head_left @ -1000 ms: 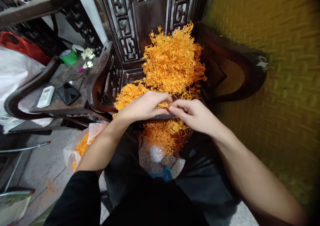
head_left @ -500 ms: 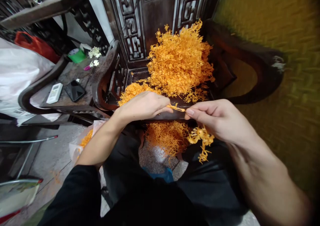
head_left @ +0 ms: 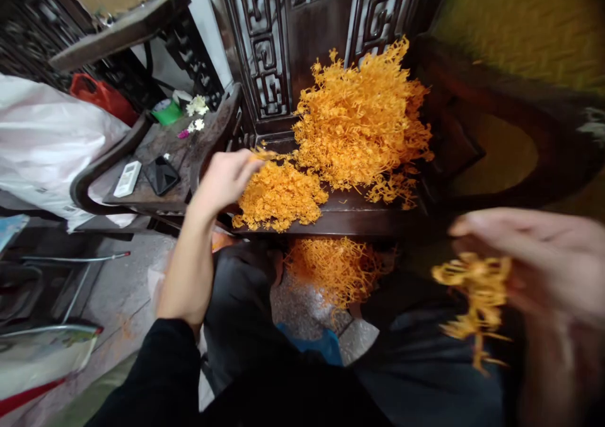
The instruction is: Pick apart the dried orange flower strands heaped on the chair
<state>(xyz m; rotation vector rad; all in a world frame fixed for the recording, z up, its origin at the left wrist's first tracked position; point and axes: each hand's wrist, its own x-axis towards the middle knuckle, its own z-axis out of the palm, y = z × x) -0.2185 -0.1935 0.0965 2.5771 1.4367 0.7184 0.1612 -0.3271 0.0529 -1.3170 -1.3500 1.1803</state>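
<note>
My left hand is over the left side of the seat, its fingers pinching a thin orange strand. Directly below it lies a small heap of orange flower-like bits. A much larger pile of orange stringy clusters stands against the chair back. At the right, well apart from the left hand, my right hand is blurred and closed. An orange stringy cluster hangs from beneath its fingers. Below the seat edge, between my knees, is a mass of loose orange strands.
The dark carved wooden chair has a curved armrest on each side. On a side table at left are a white remote, a black phone-like object, green tape and small flowers. A white bag bulges beyond.
My hands have parted: the left moved left and up over the small heap with a strand, the right moved right with the cluster. The view has shifted slightly left.
</note>
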